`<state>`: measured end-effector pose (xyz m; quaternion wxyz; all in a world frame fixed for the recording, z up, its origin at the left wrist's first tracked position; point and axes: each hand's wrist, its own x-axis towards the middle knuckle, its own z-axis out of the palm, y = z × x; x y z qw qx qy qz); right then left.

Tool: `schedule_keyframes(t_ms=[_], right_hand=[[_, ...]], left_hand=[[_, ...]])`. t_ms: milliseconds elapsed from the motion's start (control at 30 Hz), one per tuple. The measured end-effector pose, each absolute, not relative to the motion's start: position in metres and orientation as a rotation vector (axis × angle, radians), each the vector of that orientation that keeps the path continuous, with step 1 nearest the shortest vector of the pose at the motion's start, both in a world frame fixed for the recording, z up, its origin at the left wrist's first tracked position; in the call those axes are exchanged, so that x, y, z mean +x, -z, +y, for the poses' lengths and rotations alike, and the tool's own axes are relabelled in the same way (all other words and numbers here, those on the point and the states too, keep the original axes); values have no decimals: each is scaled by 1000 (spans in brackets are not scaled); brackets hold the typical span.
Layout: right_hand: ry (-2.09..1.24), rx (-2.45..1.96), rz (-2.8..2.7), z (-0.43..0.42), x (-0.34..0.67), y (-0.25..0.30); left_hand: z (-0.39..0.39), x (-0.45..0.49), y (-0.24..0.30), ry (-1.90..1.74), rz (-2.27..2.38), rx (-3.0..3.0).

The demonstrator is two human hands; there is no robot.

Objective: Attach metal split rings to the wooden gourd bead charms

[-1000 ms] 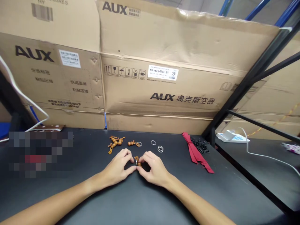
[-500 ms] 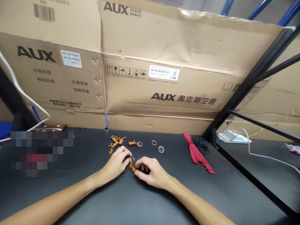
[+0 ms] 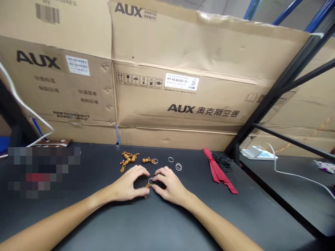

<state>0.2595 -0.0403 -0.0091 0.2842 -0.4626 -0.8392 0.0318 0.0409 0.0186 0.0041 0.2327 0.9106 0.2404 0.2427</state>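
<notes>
Near the middle of the dark table lies a wooden gourd pendant on an orange cord [image 3: 148, 185], joined to a metal key ring [image 3: 150, 180]. My left hand [image 3: 130, 183] arches over its left side, thumb and index finger spread apart. The left thumb crosses the cord and hides most of the pendant. From the right, my right hand [image 3: 171, 187] has its fingertips and thumb closed at the key ring. Behind my hands are a pile of gourd pendants [image 3: 128, 159] and one gourd pendant [image 3: 148, 160] with a ring attached.
Several loose key rings [image 3: 178, 166] lie behind my right hand. To the right are red ribbon strips [image 3: 218, 170] and a heap of black clasps or cords [image 3: 223, 163]. A cardboard wall [image 3: 170, 120] stands at the back, with a black metal frame [image 3: 255, 120] on the right.
My left hand has let go of the ring and spread its fingers. The pendant has turned, its ring now toward my right hand, which has shifted from the gourd to the ring.
</notes>
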Motion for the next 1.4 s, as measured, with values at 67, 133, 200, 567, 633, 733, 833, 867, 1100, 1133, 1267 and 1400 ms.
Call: schedule_keyframes(t_ms=[67, 133, 200, 567, 633, 733, 833, 867, 1100, 1133, 1267, 1400], right_hand=[[-64, -1280, -2214, -36, 266, 11], [-37, -1317, -2179, -31, 272, 13], [-1, -1355, -2143, -25, 277, 17], [132, -1549, -2138, -17, 280, 17], [137, -1581, -2141, -16, 280, 17], [127, -1604, -2134, -13, 279, 16], [127, -1558, -2092, -16, 278, 13], [123, -1525, -2085, -19, 277, 12], [-140, -1367, -2320, -55, 273, 9], [-167, -1373, -2345, -57, 273, 9], [-261, -1380, -2431, -59, 274, 5], [-312, -1372, -2472, -59, 276, 2]], left_hand=[[20, 40, -4, -625, 607, 2564], [26, 41, 0, -638, 648, 2609], [37, 43, 6, -703, 753, 2629], [34, 40, 9, -810, 819, 2796], [28, 40, 7, -793, 766, 2806], [22, 42, 4, -753, 738, 2800], [17, 40, 4, -665, 719, 2782], [16, 38, 4, -623, 710, 2777], [10, 21, 12, -417, 741, 2785], [10, 20, 12, -415, 745, 2790], [9, 19, 11, -363, 756, 2797], [7, 22, 5, -317, 736, 2790]])
